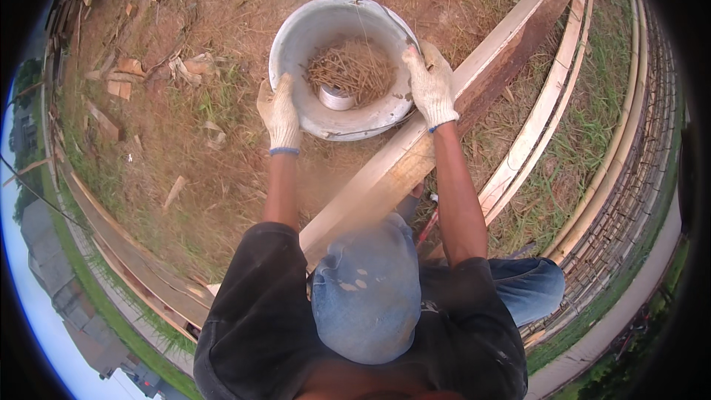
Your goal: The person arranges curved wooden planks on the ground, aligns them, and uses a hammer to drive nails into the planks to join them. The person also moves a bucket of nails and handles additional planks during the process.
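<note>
A whitish round bucket [294, 43] is held out in front of me, its mouth facing up. Inside lies a heap of rusty brown nails [355, 65], with a small spool of pale line [336, 98] beside them at the near side. My left hand [280, 113], in a cream knit glove, grips the left rim with the thumb over the edge. On the opposite rim my right hand [431, 87], gloved alike, is closed, its thumb also over the edge. The bucket's thin wire handle [398, 21] lies along the far right rim.
A thick wooden beam [386, 165] runs diagonally from my knees to the far right, passing close under the right hand. Farther right are thin boards [535, 122], long poles [624, 126] and a metal mesh [655, 130]. Wood scraps [105, 122] litter the grassy dirt at left.
</note>
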A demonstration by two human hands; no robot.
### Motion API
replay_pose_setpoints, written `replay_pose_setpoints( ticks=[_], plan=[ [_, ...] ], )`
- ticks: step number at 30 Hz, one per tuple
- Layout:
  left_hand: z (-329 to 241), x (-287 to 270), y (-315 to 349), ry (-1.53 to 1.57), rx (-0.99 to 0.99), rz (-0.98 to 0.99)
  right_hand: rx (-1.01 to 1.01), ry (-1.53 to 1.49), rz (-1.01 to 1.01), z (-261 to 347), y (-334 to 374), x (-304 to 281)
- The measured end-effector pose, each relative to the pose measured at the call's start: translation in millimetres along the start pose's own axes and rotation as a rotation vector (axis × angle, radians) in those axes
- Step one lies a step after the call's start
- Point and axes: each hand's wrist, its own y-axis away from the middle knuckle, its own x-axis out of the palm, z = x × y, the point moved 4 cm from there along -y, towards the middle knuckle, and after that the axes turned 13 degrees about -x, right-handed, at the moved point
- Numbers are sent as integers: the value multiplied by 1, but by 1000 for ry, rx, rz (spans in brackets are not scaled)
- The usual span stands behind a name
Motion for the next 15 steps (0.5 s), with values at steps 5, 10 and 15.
replay_pose_setpoints(
  ticks=[5,10,15],
  plan=[
    [0,0,5,45,-18,18,32,-35,-5,-1,1,2],
    [3,-2,0,31,-5,12,67,-51,15,10,1,0],
    [3,-5,1,41,-5,8,134,-123,23,26,6,2]
  ],
)
